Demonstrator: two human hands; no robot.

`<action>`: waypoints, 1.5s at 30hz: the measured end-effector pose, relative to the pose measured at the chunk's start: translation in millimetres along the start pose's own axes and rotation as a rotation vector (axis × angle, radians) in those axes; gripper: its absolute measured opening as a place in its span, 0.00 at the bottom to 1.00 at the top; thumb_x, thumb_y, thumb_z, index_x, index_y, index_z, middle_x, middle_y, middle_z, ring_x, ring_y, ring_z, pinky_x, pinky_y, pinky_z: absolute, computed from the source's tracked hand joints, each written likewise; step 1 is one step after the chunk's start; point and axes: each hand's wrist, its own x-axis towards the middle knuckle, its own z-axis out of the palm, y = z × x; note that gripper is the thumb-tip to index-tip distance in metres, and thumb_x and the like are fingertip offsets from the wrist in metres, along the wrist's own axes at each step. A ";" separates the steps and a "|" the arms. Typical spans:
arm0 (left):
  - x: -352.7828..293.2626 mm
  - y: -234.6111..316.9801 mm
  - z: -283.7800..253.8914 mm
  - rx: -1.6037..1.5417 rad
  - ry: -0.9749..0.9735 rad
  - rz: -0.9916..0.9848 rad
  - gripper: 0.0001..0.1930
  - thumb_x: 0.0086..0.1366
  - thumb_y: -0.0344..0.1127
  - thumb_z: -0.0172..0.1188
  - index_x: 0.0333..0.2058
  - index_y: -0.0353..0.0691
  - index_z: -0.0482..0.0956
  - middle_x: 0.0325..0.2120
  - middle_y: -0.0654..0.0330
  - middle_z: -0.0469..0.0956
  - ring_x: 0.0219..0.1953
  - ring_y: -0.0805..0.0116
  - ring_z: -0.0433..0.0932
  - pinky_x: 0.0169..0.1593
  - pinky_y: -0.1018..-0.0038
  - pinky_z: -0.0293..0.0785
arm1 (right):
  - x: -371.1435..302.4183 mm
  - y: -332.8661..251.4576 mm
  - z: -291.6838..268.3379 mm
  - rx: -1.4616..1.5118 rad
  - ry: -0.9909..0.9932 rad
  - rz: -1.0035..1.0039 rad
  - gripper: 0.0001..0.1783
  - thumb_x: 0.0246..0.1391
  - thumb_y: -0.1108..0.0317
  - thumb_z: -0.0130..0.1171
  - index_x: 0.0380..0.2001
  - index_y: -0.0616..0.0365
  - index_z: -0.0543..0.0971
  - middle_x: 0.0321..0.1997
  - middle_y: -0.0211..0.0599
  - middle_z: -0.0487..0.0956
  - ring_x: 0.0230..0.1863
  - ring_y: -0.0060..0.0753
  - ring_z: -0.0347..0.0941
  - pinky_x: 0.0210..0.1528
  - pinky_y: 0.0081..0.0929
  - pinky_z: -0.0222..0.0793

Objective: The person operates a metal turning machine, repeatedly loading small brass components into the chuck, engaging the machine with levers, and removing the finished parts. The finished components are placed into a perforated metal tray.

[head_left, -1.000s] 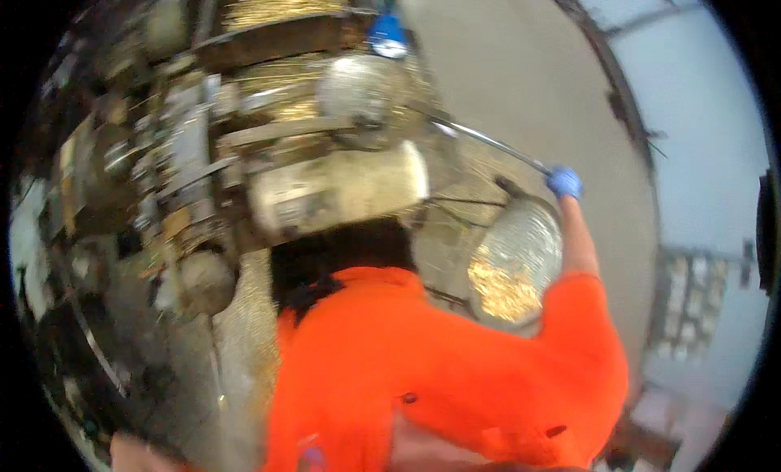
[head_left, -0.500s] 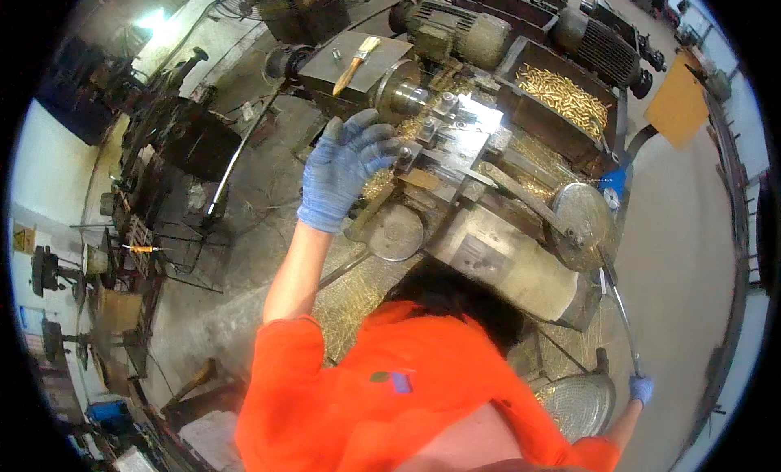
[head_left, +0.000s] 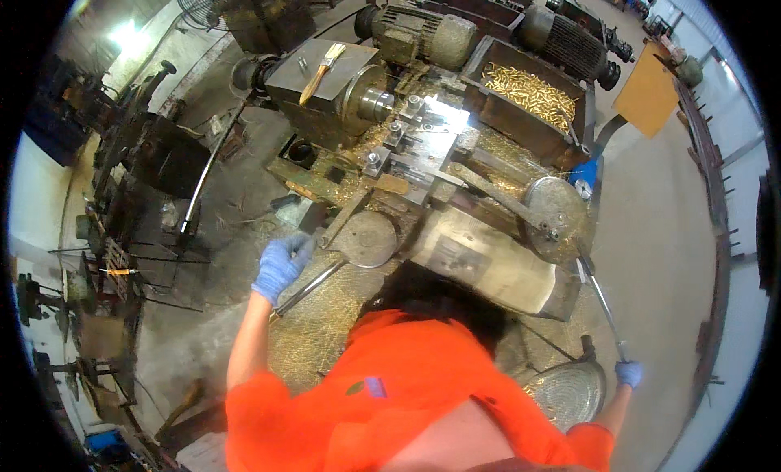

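Note:
My left hand [head_left: 283,265], in a blue knit glove, hangs to the left of the lathe's round handwheel [head_left: 367,239]. Its fingers are curled in, and whatever they may hold is not visible. Just beyond them is a small grey box-like block [head_left: 297,212] at the machine's edge. On the far right my gloved right hand [head_left: 628,373] is closed around the end of a long metal lever [head_left: 603,300], which runs up to a round disc [head_left: 556,212]. Between the hands lies the lathe's tool slide [head_left: 419,151] with several bolts, in front of the chuck [head_left: 373,104].
A wooden-handled brush [head_left: 322,73] rests on the headstock [head_left: 321,59]. Behind the slide, a metal bin [head_left: 582,134] holds many small brass parts [head_left: 530,95]. Brass shavings [head_left: 313,338] cover the tray below. A round perforated pan [head_left: 579,391] is near my right forearm.
My left hand has come away from beside the tool slide, down and to the left, its fingers now curled. My right hand stays on the lever. The whole view has shifted slightly.

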 end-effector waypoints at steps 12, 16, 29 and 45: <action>-8.6 7.5 35.0 0.303 -0.450 0.101 0.18 0.55 0.51 0.52 0.27 0.42 0.76 0.23 0.48 0.76 0.29 0.47 0.75 0.33 0.57 0.69 | -34.7 -11.9 -21.9 -0.078 -0.053 0.046 0.20 0.34 0.53 0.60 0.26 0.59 0.81 0.31 0.52 0.78 0.35 0.51 0.76 0.37 0.40 0.72; -4.6 10.9 33.1 0.240 -0.500 0.046 0.17 0.55 0.52 0.52 0.30 0.45 0.78 0.26 0.49 0.77 0.32 0.48 0.76 0.35 0.58 0.70 | -38.1 -14.6 -31.3 -0.091 -0.131 0.045 0.21 0.36 0.52 0.59 0.28 0.58 0.81 0.33 0.49 0.78 0.38 0.49 0.76 0.40 0.38 0.71; 3.2 -21.1 51.1 0.072 -0.555 0.125 0.13 0.53 0.41 0.58 0.36 0.45 0.80 0.25 0.52 0.78 0.27 0.60 0.78 0.33 0.68 0.72 | -72.9 -43.7 -70.0 -0.029 -0.222 0.193 0.25 0.34 0.46 0.63 0.33 0.54 0.81 0.39 0.47 0.78 0.42 0.46 0.75 0.44 0.36 0.70; -8.0 22.6 24.3 0.504 -0.430 0.273 0.14 0.61 0.38 0.56 0.40 0.32 0.75 0.30 0.55 0.78 0.29 0.59 0.76 0.34 0.69 0.72 | -87.1 -36.4 -55.0 -0.075 -0.272 0.080 0.22 0.44 0.47 0.52 0.36 0.49 0.80 0.41 0.42 0.78 0.42 0.42 0.76 0.44 0.36 0.71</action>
